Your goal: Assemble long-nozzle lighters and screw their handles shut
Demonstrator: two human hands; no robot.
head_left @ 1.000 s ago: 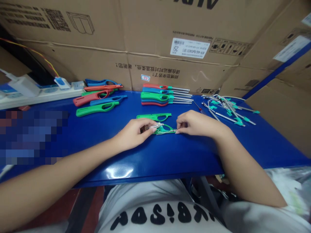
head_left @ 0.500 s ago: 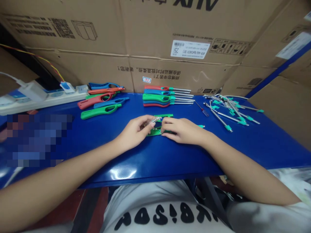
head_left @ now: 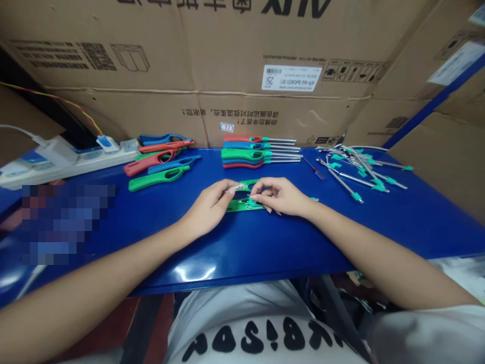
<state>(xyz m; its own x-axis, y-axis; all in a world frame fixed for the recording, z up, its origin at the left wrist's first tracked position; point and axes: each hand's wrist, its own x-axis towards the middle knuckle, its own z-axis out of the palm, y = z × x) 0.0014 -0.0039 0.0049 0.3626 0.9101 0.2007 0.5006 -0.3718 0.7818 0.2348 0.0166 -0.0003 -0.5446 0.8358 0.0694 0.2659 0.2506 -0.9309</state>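
My left hand (head_left: 210, 205) is closed in a pinch on a small clear plastic piece (head_left: 239, 187), held above the parts on the table. My right hand (head_left: 282, 197) is closed too, thumb and forefinger pinched on what looks like a thin pale wire. Under both hands lies an open green lighter handle half (head_left: 235, 206), with a teal part and looped wire (head_left: 250, 204) in it. Just behind it is another green handle half (head_left: 248, 182), partly covered by my fingers. The metal tube of the nearer lighter is mostly hidden beneath my right hand.
Several lighters with metal tubes (head_left: 242, 154) are stacked at the back. Loose coloured handle shells (head_left: 157, 178) lie left, near a white power strip (head_left: 85, 161). To the right are a small screwdriver (head_left: 318, 174) and piled metal tubes (head_left: 343, 188). Cardboard (head_left: 151, 111) walls the back.
My right hand has moved slightly and its fingers have lifted, so more of the wire and teal part shows. My left hand still holds the clear piece, now tilted differently.
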